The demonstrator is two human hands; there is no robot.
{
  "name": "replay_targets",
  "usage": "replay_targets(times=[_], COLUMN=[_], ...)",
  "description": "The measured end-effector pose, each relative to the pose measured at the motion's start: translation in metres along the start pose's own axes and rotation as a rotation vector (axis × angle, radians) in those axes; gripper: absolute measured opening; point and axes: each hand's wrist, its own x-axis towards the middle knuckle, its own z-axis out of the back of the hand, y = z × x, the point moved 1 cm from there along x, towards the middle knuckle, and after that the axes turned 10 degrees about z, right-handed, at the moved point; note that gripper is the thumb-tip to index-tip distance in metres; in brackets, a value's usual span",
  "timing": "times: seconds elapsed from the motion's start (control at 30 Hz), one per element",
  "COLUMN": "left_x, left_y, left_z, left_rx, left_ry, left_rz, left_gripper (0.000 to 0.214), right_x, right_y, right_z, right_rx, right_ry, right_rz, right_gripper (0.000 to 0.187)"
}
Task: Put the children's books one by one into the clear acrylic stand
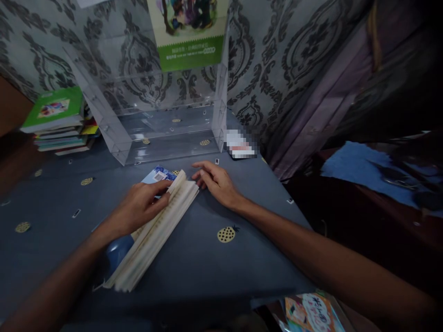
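Note:
On the patterned tablecloth a thick book (165,234) lies at a slant, its pages parted and part of them standing up. A blue piece with a barcode (155,175) shows past its far end, seemingly its cover. My left hand (138,207) grips the left side of the book, thumb and fingers against the pages. Just right of the book's far end is my right hand (216,183), fingers stretched and slightly bent, with nothing in them. Whether its fingertips touch the page edges I cannot tell.
A clear acrylic rack (119,150) stands behind the book, a green-and-cream booklet (190,55) in its upper tier. Stacked books (57,115) are at the left. A blurred-out item (240,144) lies by the rack's right foot. Below the right table edge is a colourful book (311,313).

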Motion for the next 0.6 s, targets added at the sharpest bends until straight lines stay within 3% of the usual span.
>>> replay_targets(times=[0.23,0.4,0.5,0.6], left_x=[-0.005,-0.007,-0.008,-0.018], left_y=[-0.001,-0.007,0.0,0.023], left_z=[-0.009,-0.017,-0.014,-0.002], left_rx=[0.07,0.246,0.285,0.272], left_ry=[-0.075,-0.088,0.003,0.131], left_rz=[0.01,-0.027,-0.122,-0.174], left_gripper=[0.044,0.037,0.037,0.039], right_x=[0.0,-0.002,-0.008,-0.017], right_y=[0.002,0.009,0.019,0.032], right_z=[-0.003,-0.003,-0.005,-0.013], right_rx=[-0.069,-0.234,-0.391,-0.446], right_ry=[-0.005,-0.001,0.006,0.096], right_rz=[0.015,0.067,0.124,0.169], right_gripper=[0.03,0.028,0.028,0.029])
